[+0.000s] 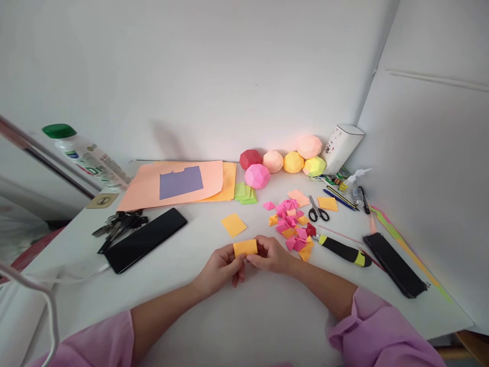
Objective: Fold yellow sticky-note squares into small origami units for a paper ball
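Between my two hands is a small orange piece of paper (pixel 245 248), raised a little above the white table. My left hand (pixel 222 265) pinches its left and lower edge with thumb and fingers. On the other side, my right hand (pixel 273 254) grips the right edge, its thumb near the lower corner. Just beyond lies a flat orange paper square (pixel 234 225). To the right of my right hand is a pile of folded paper pieces (pixel 287 216) in pink, orange and red. Several green paper squares (pixel 245 192) lie farther back.
Faceted paper balls (pixel 257 176) stand by the wall. Scissors (pixel 318 210), a utility knife (pixel 344 251) and a black case (pixel 396 265) lie to the right. Leftward are a phone (pixel 145 240), keys (pixel 119 224), large paper sheets (pixel 141 188) and a bottle (pixel 86 155).
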Action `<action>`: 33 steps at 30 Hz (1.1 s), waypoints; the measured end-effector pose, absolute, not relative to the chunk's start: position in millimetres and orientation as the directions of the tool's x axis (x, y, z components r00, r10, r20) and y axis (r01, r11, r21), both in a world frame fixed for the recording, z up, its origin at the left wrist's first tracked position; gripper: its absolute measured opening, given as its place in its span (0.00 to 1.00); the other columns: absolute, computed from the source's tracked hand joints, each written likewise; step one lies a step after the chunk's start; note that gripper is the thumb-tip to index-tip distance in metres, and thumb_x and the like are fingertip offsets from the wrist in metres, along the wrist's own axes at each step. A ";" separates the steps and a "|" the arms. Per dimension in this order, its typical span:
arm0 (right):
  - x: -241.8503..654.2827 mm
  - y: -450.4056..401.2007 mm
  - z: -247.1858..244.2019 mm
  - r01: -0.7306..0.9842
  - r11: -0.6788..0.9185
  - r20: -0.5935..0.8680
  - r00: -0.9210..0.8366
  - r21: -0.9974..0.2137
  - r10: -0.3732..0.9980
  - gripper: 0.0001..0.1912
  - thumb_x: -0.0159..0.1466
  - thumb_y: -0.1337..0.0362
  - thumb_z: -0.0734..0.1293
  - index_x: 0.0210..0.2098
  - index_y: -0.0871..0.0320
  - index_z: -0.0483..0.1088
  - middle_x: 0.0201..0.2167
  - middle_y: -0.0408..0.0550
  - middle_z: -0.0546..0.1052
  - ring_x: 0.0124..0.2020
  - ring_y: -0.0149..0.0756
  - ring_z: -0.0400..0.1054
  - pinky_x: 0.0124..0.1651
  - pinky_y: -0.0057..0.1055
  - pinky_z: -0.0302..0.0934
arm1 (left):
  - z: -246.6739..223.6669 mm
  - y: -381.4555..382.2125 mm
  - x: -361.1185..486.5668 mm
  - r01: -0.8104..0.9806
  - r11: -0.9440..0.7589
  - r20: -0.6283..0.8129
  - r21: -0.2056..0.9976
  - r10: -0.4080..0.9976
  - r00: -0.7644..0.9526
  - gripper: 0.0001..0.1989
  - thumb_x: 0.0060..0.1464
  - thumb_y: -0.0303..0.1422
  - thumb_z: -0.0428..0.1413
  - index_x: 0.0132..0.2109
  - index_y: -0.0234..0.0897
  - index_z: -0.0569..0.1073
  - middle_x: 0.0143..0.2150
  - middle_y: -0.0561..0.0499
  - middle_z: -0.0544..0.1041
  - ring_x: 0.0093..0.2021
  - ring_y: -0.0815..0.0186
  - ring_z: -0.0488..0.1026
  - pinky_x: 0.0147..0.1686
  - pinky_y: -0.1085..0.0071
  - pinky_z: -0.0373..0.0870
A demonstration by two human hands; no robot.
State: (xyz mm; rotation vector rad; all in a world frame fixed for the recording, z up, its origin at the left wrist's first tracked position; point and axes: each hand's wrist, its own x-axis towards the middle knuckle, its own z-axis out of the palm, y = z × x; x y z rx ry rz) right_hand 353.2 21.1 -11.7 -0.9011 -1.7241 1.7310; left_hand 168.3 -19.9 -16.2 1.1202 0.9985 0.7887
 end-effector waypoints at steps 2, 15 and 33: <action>352.8 19.9 -11.6 0.117 0.001 -0.077 -0.663 -0.993 0.745 0.07 0.55 0.67 0.67 0.34 0.62 0.68 0.27 0.43 0.71 0.27 0.27 0.63 0.28 0.24 0.56 | -14.5 -20.5 169.3 0.003 0.260 -0.242 0.966 0.894 0.377 0.16 0.54 0.45 0.53 0.36 0.34 0.66 0.19 0.54 0.73 0.16 0.71 0.66 0.18 0.74 0.64; 356.5 26.1 -9.4 0.023 -0.162 -0.145 -0.583 -0.987 0.800 0.05 0.53 0.66 0.65 0.27 0.62 0.66 0.21 0.43 0.72 0.22 0.27 0.62 0.25 0.25 0.56 | -12.9 -20.0 168.3 -0.144 0.307 -0.240 0.941 0.903 0.357 0.14 0.54 0.44 0.53 0.32 0.38 0.61 0.19 0.54 0.73 0.18 0.69 0.68 0.17 0.75 0.64; 354.1 22.6 -11.3 0.193 0.045 -0.079 -0.588 -0.980 0.805 0.11 0.57 0.59 0.68 0.29 0.62 0.69 0.20 0.40 0.67 0.21 0.26 0.59 0.23 0.23 0.52 | -15.0 -15.9 167.2 -0.283 0.312 -0.197 0.907 0.907 0.372 0.18 0.58 0.47 0.49 0.37 0.34 0.65 0.26 0.50 0.74 0.25 0.64 0.74 0.17 0.73 0.68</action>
